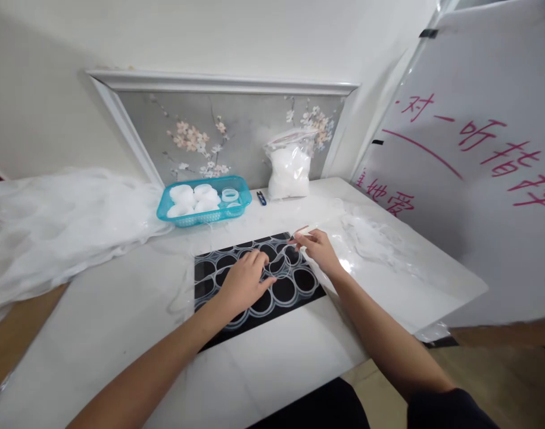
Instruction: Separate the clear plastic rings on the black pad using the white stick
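A black mat point(294, 296) lies on the white table point(120, 322), covered with several clear plastic rings in rows. My left hand point(245, 280) rests on the mat with its fingers curled down, pressing on a ring. My right hand point(319, 247) hovers at the mat's right edge, fingers pinched on a small thin stick-like tool point(300, 231) that points left over the rings. A clear plastic sheet point(379, 244) lies just right of that hand.
A turquoise basket point(236, 208) with white tape rolls stands at the back. Beside it lie small blue snips point(261, 198) and a clear bag of white pieces point(290, 167). White gauzy cloth point(53, 226) is heaped at left. A whiteboard point(477, 155) with red writing leans at right.
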`<state>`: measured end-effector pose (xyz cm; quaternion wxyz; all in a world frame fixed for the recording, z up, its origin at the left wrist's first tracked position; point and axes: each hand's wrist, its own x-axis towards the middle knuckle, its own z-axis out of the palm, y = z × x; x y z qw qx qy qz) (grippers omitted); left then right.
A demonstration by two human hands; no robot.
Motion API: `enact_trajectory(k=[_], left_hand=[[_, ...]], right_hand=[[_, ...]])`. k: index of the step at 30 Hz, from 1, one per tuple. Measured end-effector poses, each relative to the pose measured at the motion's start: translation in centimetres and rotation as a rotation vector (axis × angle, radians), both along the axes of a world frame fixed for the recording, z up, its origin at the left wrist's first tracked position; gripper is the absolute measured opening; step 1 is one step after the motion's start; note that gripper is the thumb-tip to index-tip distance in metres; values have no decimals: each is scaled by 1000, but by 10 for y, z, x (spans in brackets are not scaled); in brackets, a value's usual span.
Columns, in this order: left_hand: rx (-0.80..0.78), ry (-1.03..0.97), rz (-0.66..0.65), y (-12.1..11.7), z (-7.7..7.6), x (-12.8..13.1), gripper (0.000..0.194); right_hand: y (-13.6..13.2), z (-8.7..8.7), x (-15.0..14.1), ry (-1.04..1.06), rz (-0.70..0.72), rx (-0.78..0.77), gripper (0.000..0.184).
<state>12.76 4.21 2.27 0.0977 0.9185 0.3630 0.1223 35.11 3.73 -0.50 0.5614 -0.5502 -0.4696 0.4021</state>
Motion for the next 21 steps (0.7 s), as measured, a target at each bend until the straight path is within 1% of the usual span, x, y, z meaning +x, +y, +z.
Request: enact_trajectory(k=[2,3,4,6,8,10,12,15,18,19,21], left_hand=[[24,52,-32,6,1,8,40],[13,105,-66,8,2,12,44],[-10,162,-103,11,3,15,43],[-61,248,-168,15,4,20,35],[-72,275,-193,18,5,23,28],[-52,281,-193,21,3,23,25],[-30,296,-175,24,0,22,23],[23,316,-107,27,-4,20,24],[102,265,-40,23,-5,22,31],[133,226,-45,19,-5,24,36],[190,152,-120,8,-8,30,44]], right_hand=[[-6,5,2,-8,61,-13,41],[-8,7,3,-26,87,-22,41],[-11,9,4,-48,114,-31,41],[-14,10,6,-90,170,-40,39],[-15,9,8,-118,226,-40,37],[-14,7,11,-127,272,-35,35],[-12,5,15,-161,290,-24,33],[-12,3,22,-289,279,-23,31],[-12,0,25,-392,248,-85,26],[-12,-1,25,-426,244,-103,24],[-13,-2,22,-524,253,-122,21]])
